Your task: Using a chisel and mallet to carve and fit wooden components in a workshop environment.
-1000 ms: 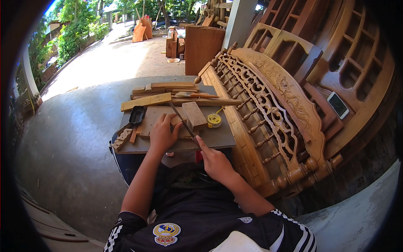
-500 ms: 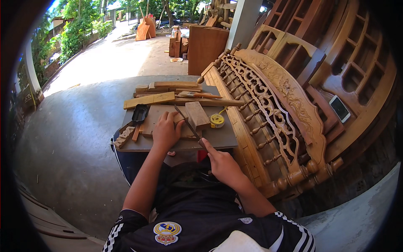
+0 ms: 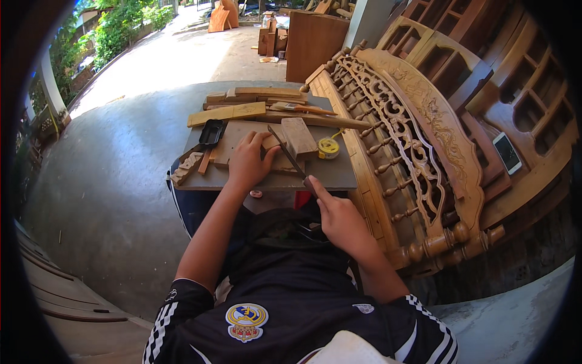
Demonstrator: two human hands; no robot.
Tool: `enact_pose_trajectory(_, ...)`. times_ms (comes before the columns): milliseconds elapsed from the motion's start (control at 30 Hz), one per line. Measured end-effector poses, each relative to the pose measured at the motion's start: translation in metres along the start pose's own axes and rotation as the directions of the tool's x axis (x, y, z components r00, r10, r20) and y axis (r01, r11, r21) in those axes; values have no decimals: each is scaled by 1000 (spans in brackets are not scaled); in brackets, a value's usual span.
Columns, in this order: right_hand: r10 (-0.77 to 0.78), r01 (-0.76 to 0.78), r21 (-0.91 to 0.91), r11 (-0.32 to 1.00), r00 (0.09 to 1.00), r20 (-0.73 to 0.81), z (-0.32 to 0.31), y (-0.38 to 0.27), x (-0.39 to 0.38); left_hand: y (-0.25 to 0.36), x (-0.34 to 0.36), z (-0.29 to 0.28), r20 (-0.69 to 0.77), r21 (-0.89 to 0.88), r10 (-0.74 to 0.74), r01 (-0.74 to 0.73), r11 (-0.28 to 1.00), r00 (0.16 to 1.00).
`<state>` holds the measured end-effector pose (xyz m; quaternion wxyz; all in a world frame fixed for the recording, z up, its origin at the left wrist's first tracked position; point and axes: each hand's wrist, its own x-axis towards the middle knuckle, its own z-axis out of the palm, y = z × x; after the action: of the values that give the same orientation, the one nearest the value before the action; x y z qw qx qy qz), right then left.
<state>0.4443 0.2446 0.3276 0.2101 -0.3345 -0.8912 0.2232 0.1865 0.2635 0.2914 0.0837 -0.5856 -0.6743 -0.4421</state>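
My right hand [image 3: 341, 213] is closed round the handle of a long, thin, dark file [image 3: 288, 153], which slants up and to the left. The file's blade lies against a small wooden block [image 3: 270, 142]. My left hand [image 3: 247, 159] presses that block down on a flat wooden board [image 3: 237, 130], with the thumb toward the file; part of the block is hidden by the fingers. Just right of the file, a thicker wooden block [image 3: 299, 136] rests on the board.
Strips of wood [image 3: 267, 92] and a brush [image 3: 303, 108] lie at the table's far side. A black tray [image 3: 211, 132], a carved wood piece [image 3: 185, 168] and a yellow tape measure [image 3: 328, 148] flank the board. A carved wooden bench [image 3: 418, 115] stands close on the right, a phone [image 3: 507, 153] beyond it.
The view has tilted down slightly, so the table appears higher and a little further right. Both hands keep their holds; the file stays against the small block.
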Motion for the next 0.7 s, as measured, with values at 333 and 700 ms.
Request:
enact_pose_trajectory(333,-77,78,6,997,995,-65,10,2,22,-9,1,1,-39,11,41,-41,999,998)
enact_pose_trajectory(700,-7,7,6,1000,1000,-19,-17,-2,-24,-4,1,2,-48,28,-26,27,999,999)
